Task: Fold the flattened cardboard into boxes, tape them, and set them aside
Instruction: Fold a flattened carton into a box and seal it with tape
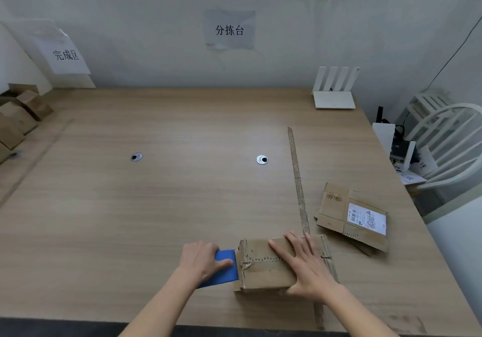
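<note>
A folded brown cardboard box (pixel 263 271) sits on the wooden table (pixel 156 206) near its front edge. My right hand (pixel 305 263) lies flat on the box top, fingers straight and spread. My left hand (pixel 202 259) grips a blue tape dispenser (pixel 224 270) that is held against the box's left end. A pile of flattened cardboard (pixel 352 216), the top piece bearing a white label, lies to the right of the box.
Finished boxes (pixel 20 117) stand at the far left beneath a paper sign. A strip of old tape (pixel 298 180) runs down the table. A white router (pixel 335 91) stands at the back right. A white chair (pixel 448 141) is beside the table's right edge.
</note>
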`<state>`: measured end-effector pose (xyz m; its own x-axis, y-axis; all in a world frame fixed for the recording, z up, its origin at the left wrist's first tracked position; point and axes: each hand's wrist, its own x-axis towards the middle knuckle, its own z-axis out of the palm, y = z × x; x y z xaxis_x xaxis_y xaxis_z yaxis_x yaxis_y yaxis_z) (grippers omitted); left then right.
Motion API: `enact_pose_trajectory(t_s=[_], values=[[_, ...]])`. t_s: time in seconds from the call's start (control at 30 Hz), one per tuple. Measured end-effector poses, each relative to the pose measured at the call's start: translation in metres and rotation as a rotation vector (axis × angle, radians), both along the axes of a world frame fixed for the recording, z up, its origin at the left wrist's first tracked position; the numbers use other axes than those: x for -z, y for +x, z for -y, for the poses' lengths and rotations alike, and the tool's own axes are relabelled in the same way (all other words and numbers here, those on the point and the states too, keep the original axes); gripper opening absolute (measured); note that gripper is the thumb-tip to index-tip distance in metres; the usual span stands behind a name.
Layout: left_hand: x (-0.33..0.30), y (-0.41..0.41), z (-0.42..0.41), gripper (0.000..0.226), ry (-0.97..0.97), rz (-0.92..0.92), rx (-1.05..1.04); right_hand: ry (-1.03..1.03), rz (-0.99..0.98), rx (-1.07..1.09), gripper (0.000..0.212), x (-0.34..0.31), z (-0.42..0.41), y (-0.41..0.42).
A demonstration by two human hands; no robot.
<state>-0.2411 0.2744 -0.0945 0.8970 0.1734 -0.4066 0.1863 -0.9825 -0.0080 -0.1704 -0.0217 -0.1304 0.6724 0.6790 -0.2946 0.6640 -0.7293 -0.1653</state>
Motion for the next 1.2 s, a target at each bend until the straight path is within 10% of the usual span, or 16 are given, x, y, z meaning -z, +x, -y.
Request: enact_pose_trajectory(t_s=[1.2], values=[[0.079, -0.024, 0.032, 0.073, 0.036, 0.179, -0.177, -0.016, 0.099, 0.050, 0.098, 0.024, 0.017, 0.008]])
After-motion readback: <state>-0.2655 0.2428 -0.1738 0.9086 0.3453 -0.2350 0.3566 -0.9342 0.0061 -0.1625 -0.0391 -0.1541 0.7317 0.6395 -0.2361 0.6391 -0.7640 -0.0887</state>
